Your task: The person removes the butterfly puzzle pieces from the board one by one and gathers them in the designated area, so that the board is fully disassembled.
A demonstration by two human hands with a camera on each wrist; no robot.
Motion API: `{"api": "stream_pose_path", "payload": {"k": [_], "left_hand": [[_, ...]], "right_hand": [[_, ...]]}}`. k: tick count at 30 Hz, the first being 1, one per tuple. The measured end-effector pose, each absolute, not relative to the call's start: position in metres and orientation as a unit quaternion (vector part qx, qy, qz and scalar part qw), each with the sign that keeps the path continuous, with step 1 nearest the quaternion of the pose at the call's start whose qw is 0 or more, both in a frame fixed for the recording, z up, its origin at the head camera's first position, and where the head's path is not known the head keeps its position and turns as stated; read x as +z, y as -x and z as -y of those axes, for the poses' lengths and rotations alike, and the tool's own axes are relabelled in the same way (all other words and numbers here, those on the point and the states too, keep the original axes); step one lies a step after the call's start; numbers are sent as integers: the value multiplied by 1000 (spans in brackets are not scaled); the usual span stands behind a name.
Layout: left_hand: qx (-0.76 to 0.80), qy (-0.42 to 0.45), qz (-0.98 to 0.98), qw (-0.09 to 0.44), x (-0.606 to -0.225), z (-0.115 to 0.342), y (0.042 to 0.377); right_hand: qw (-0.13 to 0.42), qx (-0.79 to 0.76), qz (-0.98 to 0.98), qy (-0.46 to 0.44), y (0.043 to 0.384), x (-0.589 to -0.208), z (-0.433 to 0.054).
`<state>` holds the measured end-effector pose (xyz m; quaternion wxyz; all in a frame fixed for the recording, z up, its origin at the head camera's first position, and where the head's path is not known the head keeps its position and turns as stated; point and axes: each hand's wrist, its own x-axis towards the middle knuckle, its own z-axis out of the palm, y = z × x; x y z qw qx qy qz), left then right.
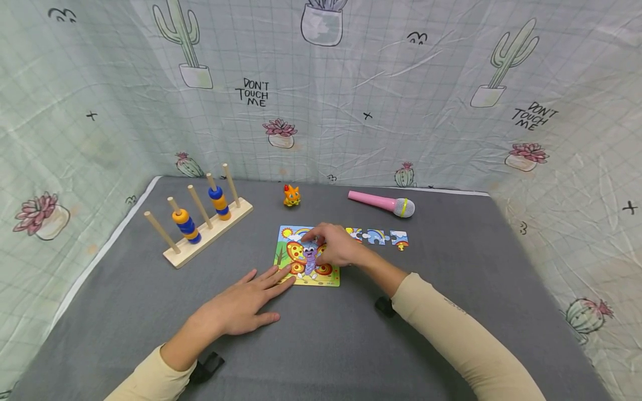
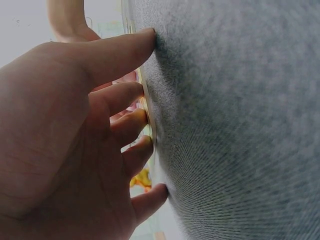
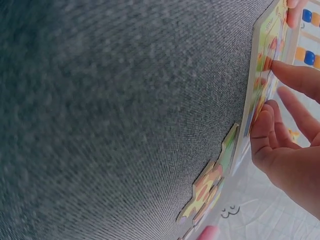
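A jigsaw puzzle board [image 1: 328, 279] with a butterfly picture lies flat on the grey table. My left hand [image 1: 241, 309] rests with spread, extended fingers on its lower left edge, and the left wrist view shows the thumb [image 2: 135, 47] down on the cloth. Over the butterfly is my right hand [image 1: 338, 245], fingers bent. In the right wrist view its thumb [image 3: 282, 72] touches the picture, with other fingertips close beside it; I cannot tell whether they pinch a piece. Loose puzzle pieces [image 1: 375, 236] lie in a row just right of the board, partly behind the right hand.
At the left stands a wooden peg rack [image 1: 183, 257] with blue and orange rings on two pegs. Behind the board sit a small orange toy figure [image 1: 292, 196] and a pink toy microphone [image 1: 373, 200]. A cactus-print cloth [image 1: 321, 150] hangs around the table.
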<state>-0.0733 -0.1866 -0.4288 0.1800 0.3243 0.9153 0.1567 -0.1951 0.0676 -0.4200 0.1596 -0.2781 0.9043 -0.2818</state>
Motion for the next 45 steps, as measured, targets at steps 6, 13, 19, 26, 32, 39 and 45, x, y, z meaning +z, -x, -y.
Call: {"api": "stream_pose_path", "payload": {"k": [6,13,19,26,32,39,45], "left_hand": [[155,-323,-915,184,-428,187,74],[157,-322,-915,188,-428,186,74],[157,-324,-915,185,-428,187,74],[157,-324,-915,184,-428,186,74],[158,-323,-915,184,-428,186,74],[155,-324,-915,185,-429,186,75],[154,-322,-915,189,-430,186,76]], "right_hand": [[159,-273,-904,288,195,-421,-66],[167,-275,-904,282,196,-421,-67],[175,-276,-900,289,198,-421,-66],[197,-282,-897,278,199,-421,-65],[187,-289,-896,281,198,-421,-65],[174,-292,-899,278,195,-421,-65],[163,-286,-900,285,194,-421,-64]]}}
